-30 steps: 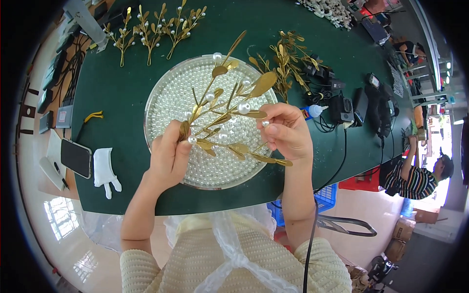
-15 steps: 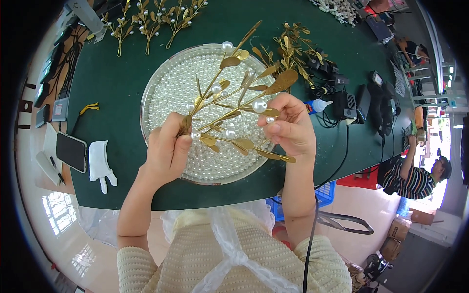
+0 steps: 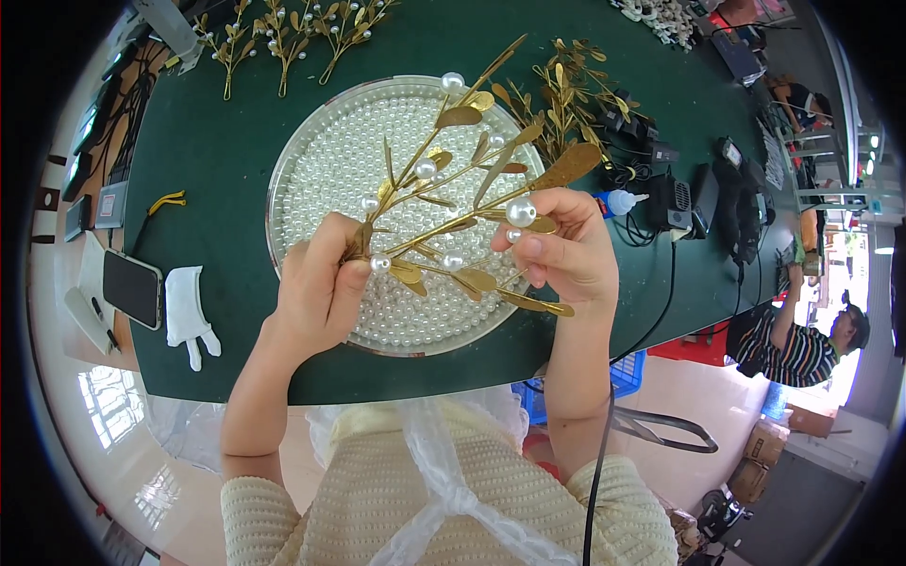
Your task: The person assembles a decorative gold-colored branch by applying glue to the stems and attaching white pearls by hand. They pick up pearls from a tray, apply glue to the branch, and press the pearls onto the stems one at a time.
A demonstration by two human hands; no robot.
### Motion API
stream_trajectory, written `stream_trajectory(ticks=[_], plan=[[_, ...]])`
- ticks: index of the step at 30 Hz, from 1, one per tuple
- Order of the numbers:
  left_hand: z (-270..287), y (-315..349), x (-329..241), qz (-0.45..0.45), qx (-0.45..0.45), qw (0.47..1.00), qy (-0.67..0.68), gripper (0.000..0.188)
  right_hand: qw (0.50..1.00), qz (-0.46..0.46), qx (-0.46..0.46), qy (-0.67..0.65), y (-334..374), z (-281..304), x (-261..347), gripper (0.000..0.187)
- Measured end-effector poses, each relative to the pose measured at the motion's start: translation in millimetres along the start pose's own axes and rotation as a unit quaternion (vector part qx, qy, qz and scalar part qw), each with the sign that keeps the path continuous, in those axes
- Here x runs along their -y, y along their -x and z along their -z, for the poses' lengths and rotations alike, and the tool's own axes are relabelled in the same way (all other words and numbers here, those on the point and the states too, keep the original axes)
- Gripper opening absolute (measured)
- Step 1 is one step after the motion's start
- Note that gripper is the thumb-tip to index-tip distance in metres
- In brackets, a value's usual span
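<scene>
My left hand (image 3: 319, 288) is closed round the base of a golden leaf branch (image 3: 420, 242), whose stems fan out to the right with white pearl beads on them. My right hand (image 3: 571, 250) pinches a small pearl bead (image 3: 513, 236) at its fingertips, among the leaves on the branch's right side. Just above the pinch sits a larger pearl (image 3: 521, 209). Beneath both hands lies a round metal-rimmed tray (image 3: 274, 203), filled with loose pearl beads (image 3: 340, 160). My right fingers partly hide the leaves' ends there.
Several finished-looking pearl branches (image 3: 283, 47) lie at the back left, and bare golden branches (image 3: 571, 94) at the back right. A glue bottle (image 3: 618, 202) and black adapters (image 3: 672, 203) with cables stand right. A phone (image 3: 132, 290) and white glove (image 3: 189, 311) lie left.
The branch's leafy end and my right hand have shifted slightly right, with the small pearl still at the fingertips. My left hand keeps its hold on the base. The view has shifted slightly.
</scene>
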State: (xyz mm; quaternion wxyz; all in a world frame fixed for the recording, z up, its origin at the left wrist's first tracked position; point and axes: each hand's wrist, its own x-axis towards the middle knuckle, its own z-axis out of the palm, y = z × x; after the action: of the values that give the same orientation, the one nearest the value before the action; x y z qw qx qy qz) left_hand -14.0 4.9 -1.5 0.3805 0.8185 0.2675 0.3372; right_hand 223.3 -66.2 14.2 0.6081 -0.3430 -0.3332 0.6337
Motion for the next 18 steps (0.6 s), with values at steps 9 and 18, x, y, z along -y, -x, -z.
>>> stream_trajectory(ticks=[9,18], plan=[[-0.8,-1.6,0.2,-0.014,-0.003,1.000,-0.013,0.022,1.000,0.018,-0.003,-0.011,0.0,3.2,-3.5,0.017],[-0.4,-2.0,-0.1,-0.012,-0.008,1.000,-0.006,0.021,0.999,0.022,-0.037,0.014,-3.6,2.7,-2.9,0.018]])
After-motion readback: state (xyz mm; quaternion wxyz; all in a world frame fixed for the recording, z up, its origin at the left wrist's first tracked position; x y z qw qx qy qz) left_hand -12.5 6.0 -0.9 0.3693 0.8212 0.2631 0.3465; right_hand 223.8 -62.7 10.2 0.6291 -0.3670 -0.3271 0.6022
